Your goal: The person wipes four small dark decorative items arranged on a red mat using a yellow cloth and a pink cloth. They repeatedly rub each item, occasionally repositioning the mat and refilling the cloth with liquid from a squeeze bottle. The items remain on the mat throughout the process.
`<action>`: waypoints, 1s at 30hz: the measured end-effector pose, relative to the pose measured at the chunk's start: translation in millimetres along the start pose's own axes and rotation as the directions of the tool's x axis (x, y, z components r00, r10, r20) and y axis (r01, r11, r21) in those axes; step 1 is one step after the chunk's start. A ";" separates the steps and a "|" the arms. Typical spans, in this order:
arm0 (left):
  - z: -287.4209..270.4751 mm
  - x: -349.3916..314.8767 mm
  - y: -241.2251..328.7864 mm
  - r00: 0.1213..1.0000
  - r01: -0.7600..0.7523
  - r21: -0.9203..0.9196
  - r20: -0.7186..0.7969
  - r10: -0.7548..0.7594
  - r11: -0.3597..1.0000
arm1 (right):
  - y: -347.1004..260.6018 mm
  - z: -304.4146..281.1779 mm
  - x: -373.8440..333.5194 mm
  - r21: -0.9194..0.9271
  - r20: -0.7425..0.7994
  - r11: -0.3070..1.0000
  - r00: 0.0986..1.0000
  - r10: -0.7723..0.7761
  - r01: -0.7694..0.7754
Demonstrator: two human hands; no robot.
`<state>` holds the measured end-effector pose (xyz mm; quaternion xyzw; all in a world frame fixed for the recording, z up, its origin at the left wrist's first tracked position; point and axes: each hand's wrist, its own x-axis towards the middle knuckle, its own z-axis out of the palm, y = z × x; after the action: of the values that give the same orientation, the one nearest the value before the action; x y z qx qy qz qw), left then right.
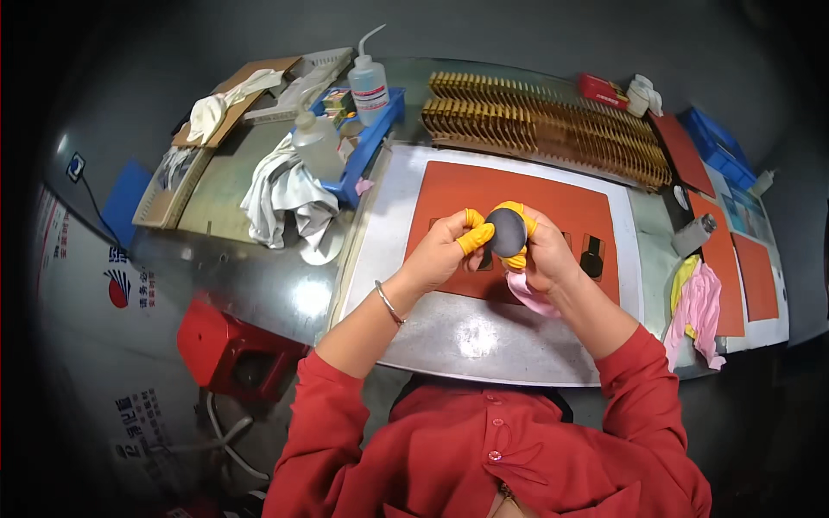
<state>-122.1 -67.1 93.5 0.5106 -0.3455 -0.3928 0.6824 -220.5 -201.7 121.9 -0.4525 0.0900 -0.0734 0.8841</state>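
Note:
Above the orange mat (458, 186), a dark grey round disc (508, 231) is held up between my two hands, its flat face tilted toward me. My left hand (447, 246), with yellow finger cots on the fingertips, pinches the disc's left edge. Behind and to its right, my right hand (546, 250), also in yellow finger cots, grips the disc. A pink cloth (530, 293) hangs below the right hand, seemingly tucked in its fingers. Flat dark pieces lie on the mat, one (592, 257) right of my hands; others are partly hidden by them.
A slotted golden-brown rack (544, 129) stands behind the mat. To the left are a blue tray (380, 129), a wash bottle (370, 86) and a white cloth (289, 194). At right lie a pink cloth (696, 306) and a small metal-topped bottle (693, 235). A red stool (233, 350) stands at lower left.

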 end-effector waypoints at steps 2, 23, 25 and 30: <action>-3.8 -12.5 2.5 0.999 -0.039 -0.065 -0.026 0.038 0.997 | 1.5 5.2 3.4 -0.260 0.037 0.965 0.999 -0.031 0.040; 66.6 58.8 14.3 0.986 -0.125 0.011 0.112 0.123 0.992 | -87.3 -38.0 -31.7 -0.381 -0.208 0.925 0.975 -0.076 -0.009; 61.4 65.4 17.3 0.977 -0.149 0.077 0.162 0.135 0.986 | -100.2 -28.8 -45.3 -0.335 -0.287 0.940 0.957 -0.033 -0.068; 47.4 71.4 35.2 0.549 -0.684 0.725 0.435 0.714 0.084 | -101.0 -65.7 -36.4 -0.525 -0.203 0.847 0.955 -0.218 0.082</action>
<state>-124.7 -144.7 143.9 0.5470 -0.6755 0.2094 0.4480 -275.6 -304.2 169.7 -0.6629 0.1831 -0.1739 0.7048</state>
